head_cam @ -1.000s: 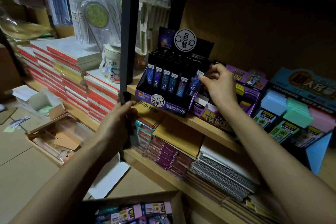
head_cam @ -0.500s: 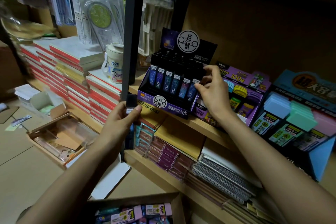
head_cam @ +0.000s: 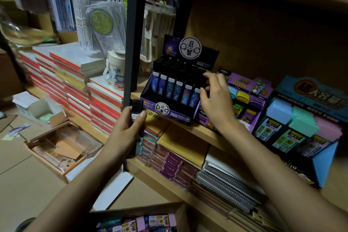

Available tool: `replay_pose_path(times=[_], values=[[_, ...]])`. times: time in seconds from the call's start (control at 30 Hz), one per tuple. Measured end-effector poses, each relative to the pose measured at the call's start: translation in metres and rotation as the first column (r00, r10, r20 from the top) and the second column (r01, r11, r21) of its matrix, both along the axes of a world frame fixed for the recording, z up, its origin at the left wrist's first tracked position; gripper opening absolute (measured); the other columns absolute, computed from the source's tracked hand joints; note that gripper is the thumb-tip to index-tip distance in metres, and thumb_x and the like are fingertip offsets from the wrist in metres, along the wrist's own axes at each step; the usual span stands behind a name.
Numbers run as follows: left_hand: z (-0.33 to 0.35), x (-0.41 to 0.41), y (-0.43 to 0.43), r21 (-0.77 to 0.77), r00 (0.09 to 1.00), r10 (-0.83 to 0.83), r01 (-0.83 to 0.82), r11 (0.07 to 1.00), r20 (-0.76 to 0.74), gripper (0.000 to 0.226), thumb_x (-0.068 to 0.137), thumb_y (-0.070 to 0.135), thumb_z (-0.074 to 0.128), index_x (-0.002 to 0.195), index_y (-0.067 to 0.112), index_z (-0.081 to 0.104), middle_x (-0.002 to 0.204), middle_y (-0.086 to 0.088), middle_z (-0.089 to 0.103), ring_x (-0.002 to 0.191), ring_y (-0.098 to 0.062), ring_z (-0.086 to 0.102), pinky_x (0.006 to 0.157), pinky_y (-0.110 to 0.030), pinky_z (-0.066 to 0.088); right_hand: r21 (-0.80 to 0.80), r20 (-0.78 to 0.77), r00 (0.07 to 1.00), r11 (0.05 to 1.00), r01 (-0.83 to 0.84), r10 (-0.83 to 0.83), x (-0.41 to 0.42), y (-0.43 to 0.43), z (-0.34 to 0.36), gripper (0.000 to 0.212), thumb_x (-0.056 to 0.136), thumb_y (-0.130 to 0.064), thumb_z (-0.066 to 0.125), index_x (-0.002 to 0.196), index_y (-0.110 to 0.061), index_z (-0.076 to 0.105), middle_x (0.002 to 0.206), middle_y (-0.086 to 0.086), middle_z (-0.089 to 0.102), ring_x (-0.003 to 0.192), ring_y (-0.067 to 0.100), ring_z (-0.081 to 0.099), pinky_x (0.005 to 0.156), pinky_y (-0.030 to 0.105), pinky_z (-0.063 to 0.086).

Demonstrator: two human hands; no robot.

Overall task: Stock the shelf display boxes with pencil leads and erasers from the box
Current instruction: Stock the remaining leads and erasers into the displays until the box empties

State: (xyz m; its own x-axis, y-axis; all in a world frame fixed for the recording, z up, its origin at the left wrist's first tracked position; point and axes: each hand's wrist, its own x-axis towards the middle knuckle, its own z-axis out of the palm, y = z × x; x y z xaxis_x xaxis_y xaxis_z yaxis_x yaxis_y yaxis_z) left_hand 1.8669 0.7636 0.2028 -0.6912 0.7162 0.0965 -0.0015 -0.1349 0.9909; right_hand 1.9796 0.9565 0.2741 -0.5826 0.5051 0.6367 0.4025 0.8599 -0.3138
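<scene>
The left hand (head_cam: 125, 130) pinches a dark lead case (head_cam: 137, 108) just left of the display box (head_cam: 169, 114), the right hand (head_cam: 214, 103) is half curled at the packed rows, so pushing one more in may tip its neighbours.

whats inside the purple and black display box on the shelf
The display box holds upright rows of pencil lead cases, the front ones with constellation labels. The right hand covers its right end, and the back rows are too dark to count.
</scene>
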Motion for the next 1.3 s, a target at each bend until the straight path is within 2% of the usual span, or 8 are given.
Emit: replay_pose_path(times=[0.17,0.3,0.37,0.67,0.8,0.93,1.07,1.3], values=[[0.003,0.007,0.004,-0.069,0.999,0.024,-0.027,0.997,-0.04,0.03,0.077,0.051,0.05,0.097,0.03,0.041,0.103,-0.014,0.063,0.096,-0.03,0.065,0.077,-0.044,0.057,-0.364,-0.031,0.985,0.916,-0.171,0.172,-0.001,-0.046,-0.004,0.01,0.092,-0.02,0.057,0.096,-0.014,0.064,0.105,0.002,0.054,0.088,0.008,0.051,0.078,0.015,0.037],[0.002,0.01,0.005,-0.078,0.986,0.004,-0.018,0.997,-0.168,0.03,0.075,0.05,0.051,0.096,0.034,0.038,0.098,-0.008,0.062,0.083,-0.016,0.068,0.068,-0.034,0.058,-0.746,-0.095,0.93,0.594,-0.303,0.355,-0.011,-0.081,-0.011,0.014,0.09,-0.029,0.06,0.094,-0.016,0.065,0.087,-0.004,0.064,0.08,0.006,0.058,0.071,0.018,0.045],[-0.003,0.01,0.008,-0.073,0.972,-0.002,-0.016,0.997,-0.234,0.022,0.086,0.038,0.053,0.099,0.031,0.036,0.097,-0.005,0.06,0.078,-0.008,0.069,0.064,-0.027,0.057,-0.778,-0.113,0.927,0.549,-0.306,0.357,-0.017,-0.089,-0.015,0.017,0.09,-0.024,0.061,0.091,-0.008,0.065,0.084,0.003,0.065,0.076,0.008,0.059,0.071,0.022,0.048],[-0.007,-0.037,0.023,-0.128,0.877,0.071,-0.149,0.981,-0.474,0.055,0.08,0.029,0.07,0.125,0.015,0.042,0.123,0.001,0.043,0.1,0.002,0.045,0.069,0.004,0.038,-0.623,-0.286,0.938,0.707,-0.336,0.194,-0.044,-0.038,0.034,0.008,0.089,-0.017,0.063,0.081,-0.017,0.063,0.077,-0.002,0.063,0.073,0.012,0.06,0.061,0.023,0.045],[-0.015,-0.057,0.04,-0.161,0.879,0.122,-0.218,0.963,-0.462,0.06,0.082,0.027,0.069,0.133,0.011,0.042,0.135,-0.006,0.046,0.111,-0.002,0.039,0.072,-0.001,0.036,-0.542,-0.289,0.951,0.799,-0.26,0.112,-0.073,-0.01,0.045,0.006,0.086,-0.015,0.066,0.082,-0.011,0.068,0.085,0.011,0.07,0.083,0.028,0.068,0.07,0.037,0.055],[-0.021,-0.063,0.058,-0.158,0.921,0.133,-0.202,0.967,-0.365,0.078,0.08,0.031,0.071,0.144,0.013,0.03,0.146,-0.008,0.04,0.129,-0.016,0.04,0.098,-0.023,0.034,-0.493,-0.204,0.971,0.844,-0.21,0.123,-0.097,-0.003,0.036,0.01,0.084,-0.014,0.068,0.089,-0.005,0.07,0.086,0.012,0.07,0.085,0.028,0.068,0.081,0.047,0.054],[-0.028,-0.06,0.067,-0.113,0.903,0.05,-0.108,0.988,-0.426,0.072,0.079,0.028,0.073,0.139,0.014,0.035,0.134,-0.009,0.051,0.12,-0.02,0.052,0.101,-0.045,0.045,-0.304,-0.12,0.97,0.922,-0.239,0.212,-0.098,-0.009,0.025,0.012,0.085,-0.017,0.067,0.094,-0.01,0.072,0.082,-0.001,0.068,0.077,0.01,0.063,0.072,0.025,0.051],[-0.031,-0.068,0.065,-0.096,0.882,0.032,-0.088,0.991,-0.471,0.065,0.08,0.028,0.07,0.136,0.016,0.04,0.129,-0.003,0.056,0.116,-0.014,0.054,0.098,-0.041,0.048,-0.352,-0.101,0.968,0.902,-0.252,0.231,-0.106,-0.008,0.018,0.011,0.084,-0.017,0.068,0.09,-0.008,0.073,0.083,0.006,0.071,0.082,0.018,0.067,0.078,0.043,0.055]])
